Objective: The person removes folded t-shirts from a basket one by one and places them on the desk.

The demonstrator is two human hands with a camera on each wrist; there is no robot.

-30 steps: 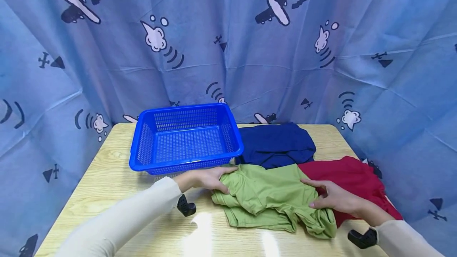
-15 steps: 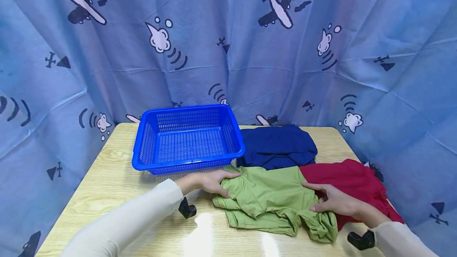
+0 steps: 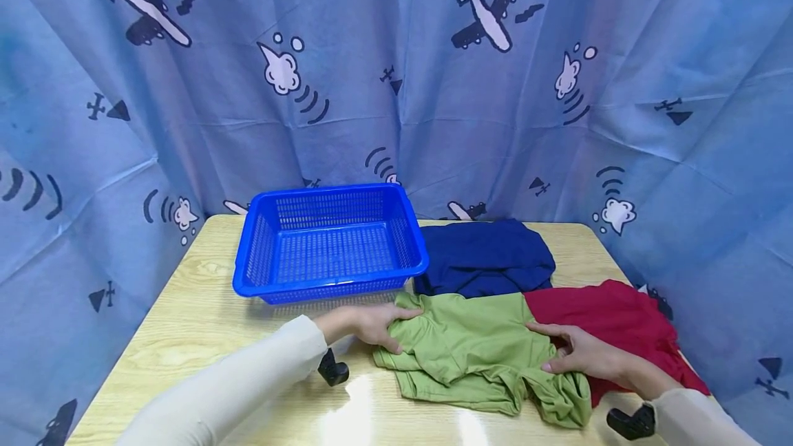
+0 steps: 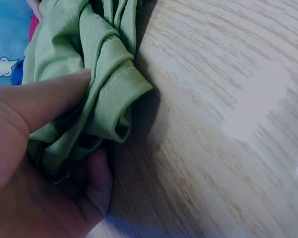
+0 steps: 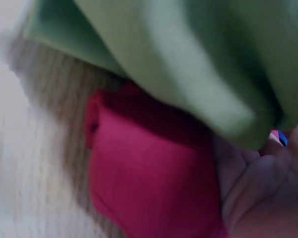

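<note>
A crumpled light-green garment [image 3: 477, 343] with stitched hems lies in front of me in the head view. My left hand [image 3: 378, 325] grips its left end; in the left wrist view the thumb presses on top of the folds and the other fingers curl underneath. At the right end, my right hand [image 3: 585, 353] holds the green cloth, thumb and index finger on either side of a fold. Green fabric [image 5: 198, 64] hangs over that palm in the right wrist view and hides most of its fingers. Red cloth [image 3: 613, 322] lies beside and partly behind the right hand.
A blue plastic basket [image 3: 331, 281] with perforated walls stands at the back left, nothing inside. Dark-blue cloth [image 3: 486, 253] lies folded behind the green garment. The wooden table [image 3: 204, 322] ends at a blue curtain [image 3: 347, 74] printed with planes.
The head view has shifted, so the whole scene sits slightly lower and farther right. Both hands stay on the green garment, with little visible change in the cloth.
</note>
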